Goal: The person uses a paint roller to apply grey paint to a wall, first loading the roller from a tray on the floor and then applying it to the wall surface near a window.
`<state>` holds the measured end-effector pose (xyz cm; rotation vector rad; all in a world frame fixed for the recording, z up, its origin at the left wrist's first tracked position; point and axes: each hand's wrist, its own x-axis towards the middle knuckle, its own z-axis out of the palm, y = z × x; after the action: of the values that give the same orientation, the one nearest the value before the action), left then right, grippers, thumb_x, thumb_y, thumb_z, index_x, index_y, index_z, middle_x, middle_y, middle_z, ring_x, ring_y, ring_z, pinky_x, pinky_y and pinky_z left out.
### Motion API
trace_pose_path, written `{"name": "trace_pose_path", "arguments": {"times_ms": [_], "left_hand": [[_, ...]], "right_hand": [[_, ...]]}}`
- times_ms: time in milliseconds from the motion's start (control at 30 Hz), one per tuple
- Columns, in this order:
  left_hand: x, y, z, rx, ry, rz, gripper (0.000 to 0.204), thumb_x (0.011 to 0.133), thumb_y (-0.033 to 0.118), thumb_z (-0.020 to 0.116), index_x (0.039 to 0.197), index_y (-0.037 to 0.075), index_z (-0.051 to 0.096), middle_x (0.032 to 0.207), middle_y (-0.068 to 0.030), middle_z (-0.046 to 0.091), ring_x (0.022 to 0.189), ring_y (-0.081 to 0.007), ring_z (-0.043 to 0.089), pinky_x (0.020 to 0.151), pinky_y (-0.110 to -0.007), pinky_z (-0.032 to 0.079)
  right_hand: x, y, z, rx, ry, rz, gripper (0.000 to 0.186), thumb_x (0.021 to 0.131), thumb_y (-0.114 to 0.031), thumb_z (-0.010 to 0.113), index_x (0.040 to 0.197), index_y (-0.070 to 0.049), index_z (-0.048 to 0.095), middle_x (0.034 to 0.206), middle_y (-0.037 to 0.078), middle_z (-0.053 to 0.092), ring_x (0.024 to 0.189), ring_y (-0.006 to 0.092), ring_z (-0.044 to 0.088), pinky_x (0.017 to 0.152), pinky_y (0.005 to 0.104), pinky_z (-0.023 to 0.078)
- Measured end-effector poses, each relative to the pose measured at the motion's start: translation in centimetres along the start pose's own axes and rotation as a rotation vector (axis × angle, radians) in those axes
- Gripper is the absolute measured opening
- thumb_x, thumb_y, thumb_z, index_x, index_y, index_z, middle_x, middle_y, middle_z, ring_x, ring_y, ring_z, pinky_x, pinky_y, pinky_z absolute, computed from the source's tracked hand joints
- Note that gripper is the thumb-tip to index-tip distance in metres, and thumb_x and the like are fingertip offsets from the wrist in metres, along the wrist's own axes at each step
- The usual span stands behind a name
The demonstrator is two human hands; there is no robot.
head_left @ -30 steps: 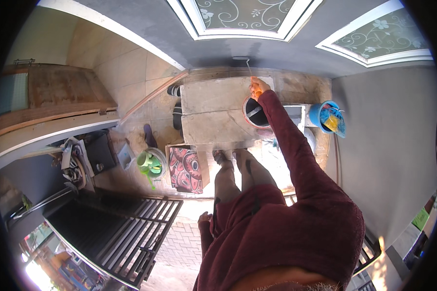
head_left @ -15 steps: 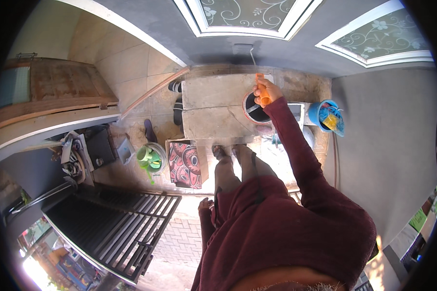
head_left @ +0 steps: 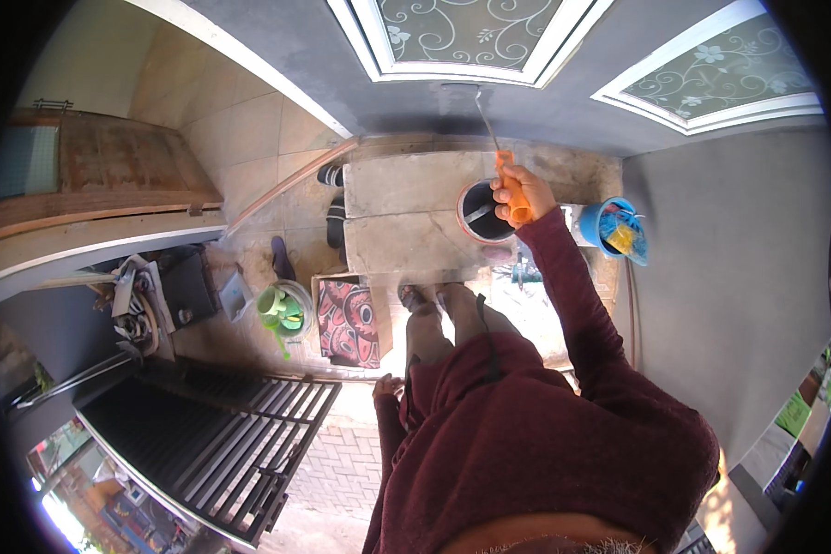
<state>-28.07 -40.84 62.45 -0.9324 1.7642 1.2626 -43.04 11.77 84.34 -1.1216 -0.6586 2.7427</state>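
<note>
My right hand [head_left: 524, 196] is closed around the orange handle of a paint roller [head_left: 508, 171]. Its thin metal rod reaches toward the grey wall, where the dark roller head [head_left: 462, 86] lies against the surface just under a white-framed window [head_left: 462, 72]. Below and left of that hand stands a round bucket [head_left: 475, 198] with dark grey paint and a pale strip or stick in it; my hand partly covers its right side. Down by my left thigh hangs my left hand [head_left: 389, 386], fingers loosely bent and apart, with nothing visible in it.
The bucket stands on a concrete step [head_left: 397, 185]. To its right is a blue pail [head_left: 600, 226] holding plastic bags. Near my feet sit a patterned box [head_left: 346, 323] and a tub with green items [head_left: 291, 314]. Slippers [head_left: 335, 217] lie left of the step; a black metal gate [head_left: 222, 443] stands lower left.
My right hand has shifted back from the wall and slightly right, with the roller handle. The roller head now sits closer to the window frame. My left hand hangs much as before.
</note>
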Motion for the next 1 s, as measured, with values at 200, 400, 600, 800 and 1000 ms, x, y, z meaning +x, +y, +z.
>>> {"name": "trace_pose_path", "arguments": {"times_ms": [200,400,600,800,1000], "left_hand": [[-0.1,1.0,0.5,-0.001,0.017,-0.001,0.035,0.084,0.025,0.05,0.11,0.002,0.048,0.088,-0.013,0.062,0.073,-0.0209,0.062,0.061,-0.031,0.048],[-0.1,1.0,0.4,0.0,0.02,0.016,0.035,0.083,0.023,0.048,0.111,0.001,0.048,0.088,-0.0131,0.062,0.073,-0.0211,0.062,0.061,-0.03,0.048],[-0.4,1.2,0.4,-0.007,0.019,-0.012,0.034,0.084,0.023,0.047,0.111,0.002,0.048,0.09,-0.013,0.062,0.073,-0.0204,0.062,0.06,-0.03,0.047],[-0.7,-0.6,-0.5,-0.081,0.039,-0.071,0.033,0.085,0.024,0.047,0.111,0.003,0.048,0.089,-0.0122,0.061,0.07,-0.02,0.061,0.059,-0.031,0.046],[-2.6,-0.6,-0.2,-0.037,0.068,-0.119,0.036,0.084,0.025,0.049,0.111,0.002,0.048,0.089,-0.0127,0.061,0.071,-0.0202,0.062,0.06,-0.031,0.047]], "right_hand": [[-0.3,-0.2,0.3,0.006,-0.006,-0.006,0.019,0.083,-0.019,0.052,0.094,-0.007,0.044,0.073,0.006,0.051,0.051,0.0101,0.048,0.039,0.0259,0.037],[-0.1,0.2,0.7,0.013,-0.024,-0.016,0.02,0.083,-0.02,0.053,0.095,-0.007,0.044,0.073,0.006,0.051,0.051,0.0104,0.048,0.039,0.0268,0.037],[4.2,1.5,-0.5,0.012,0.021,-0.003,0.018,0.082,-0.021,0.055,0.094,-0.009,0.047,0.07,0.006,0.052,0.05,0.0124,0.049,0.039,0.0281,0.036],[11.2,3.4,-3.8,-0.08,0.118,0.022,0.015,0.082,-0.023,0.055,0.094,-0.017,0.049,0.067,0.004,0.051,0.049,0.0114,0.048,0.04,0.0276,0.035],[17.7,4.5,-6.7,-0.116,0.151,0.044,0.016,0.08,-0.024,0.058,0.094,-0.022,0.051,0.063,0.002,0.05,0.049,0.0107,0.047,0.04,0.0264,0.033]]}}
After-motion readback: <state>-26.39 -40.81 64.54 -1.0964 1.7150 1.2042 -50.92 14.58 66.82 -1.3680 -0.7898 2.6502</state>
